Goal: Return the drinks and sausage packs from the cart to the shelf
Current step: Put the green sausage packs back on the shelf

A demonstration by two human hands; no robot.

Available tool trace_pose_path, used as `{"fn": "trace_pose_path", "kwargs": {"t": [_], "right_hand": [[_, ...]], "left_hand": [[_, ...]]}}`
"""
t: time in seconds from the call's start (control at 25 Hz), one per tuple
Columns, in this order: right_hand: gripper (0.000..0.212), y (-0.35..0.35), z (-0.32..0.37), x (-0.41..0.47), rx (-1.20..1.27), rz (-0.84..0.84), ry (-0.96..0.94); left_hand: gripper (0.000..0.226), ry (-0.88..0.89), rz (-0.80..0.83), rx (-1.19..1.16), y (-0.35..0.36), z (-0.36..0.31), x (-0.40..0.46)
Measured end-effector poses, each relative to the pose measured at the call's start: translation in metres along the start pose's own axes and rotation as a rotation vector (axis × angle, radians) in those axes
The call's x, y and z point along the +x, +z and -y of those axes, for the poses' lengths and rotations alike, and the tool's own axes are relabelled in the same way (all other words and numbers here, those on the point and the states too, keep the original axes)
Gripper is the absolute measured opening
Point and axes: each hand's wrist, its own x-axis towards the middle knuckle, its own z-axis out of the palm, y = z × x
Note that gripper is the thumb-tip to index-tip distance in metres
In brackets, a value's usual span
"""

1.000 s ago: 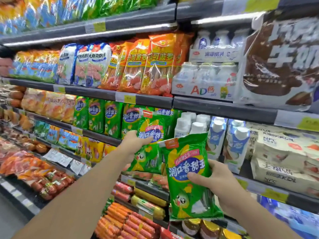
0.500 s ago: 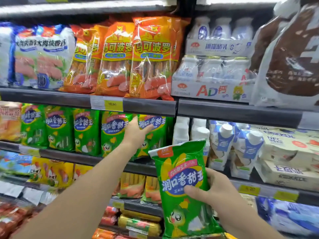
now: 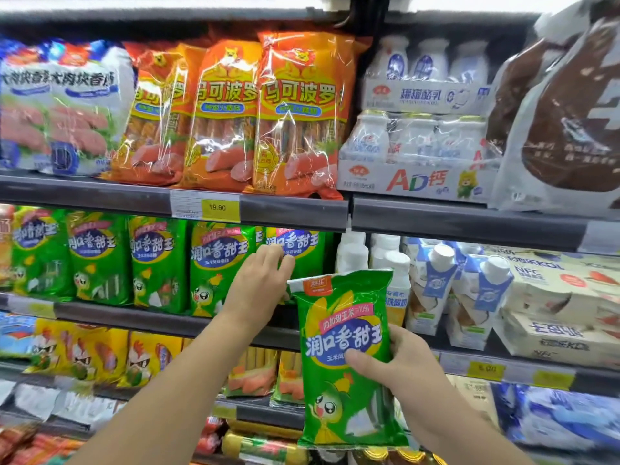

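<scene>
Right hand (image 3: 399,367) grips a green sausage pack (image 3: 345,360) upright, thumb across its front and fingers behind — the pack is clear of the shelf (image 3: 174,322). Left hand (image 3: 260,283), up and to the left of the right, has its fingertips curled on the rightmost green pack (image 3: 298,250) in the shelved row, which stands just above the held pack's top corner; white drink bottles (image 3: 385,260) stand just right of it.

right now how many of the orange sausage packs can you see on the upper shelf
3, side by side: left, partly overlapped, middle, right next to the milk bottles. More may stand hidden behind them.
</scene>
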Motion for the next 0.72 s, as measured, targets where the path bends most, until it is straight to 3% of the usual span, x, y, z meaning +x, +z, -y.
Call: {"fn": "trace_pose_path", "kwargs": {"t": [0.08, 0.2, 0.28, 0.32, 0.48, 0.6, 0.72], "right_hand": [[0.036, 0.01, 0.001, 0.006, 0.014, -0.022, -0.011], [0.034, 0.03, 0.005, 0.023, 0.039, -0.06, -0.026], [0.033, 0.049, 0.012, 0.036, 0.078, -0.074, -0.052], [0.032, 0.059, 0.016, 0.043, 0.091, -0.087, -0.063], [0.033, 0.089, 0.027, 0.08, 0.12, -0.137, -0.056], [0.052, 0.101, 0.04, 0.104, 0.02, -0.191, -0.061], [0.047, 0.102, 0.05, 0.119, -0.091, -0.256, -0.097]], "left_hand": [[0.039, 0.002, 0.03, -0.087, -0.006, -0.002, 0.001], [0.012, -0.324, -0.064, -0.458, -0.023, -0.005, -0.021], [0.026, -0.532, -0.035, -0.765, -0.035, -0.001, -0.04], [0.034, -0.553, -0.027, -0.804, -0.04, 0.003, -0.049], [0.032, -0.466, -0.026, -0.584, -0.045, 0.011, -0.071], [0.037, -0.29, 0.117, -0.454, -0.041, 0.008, -0.075], [0.041, -0.164, 0.251, -0.299, -0.036, 0.0, -0.063]]}}
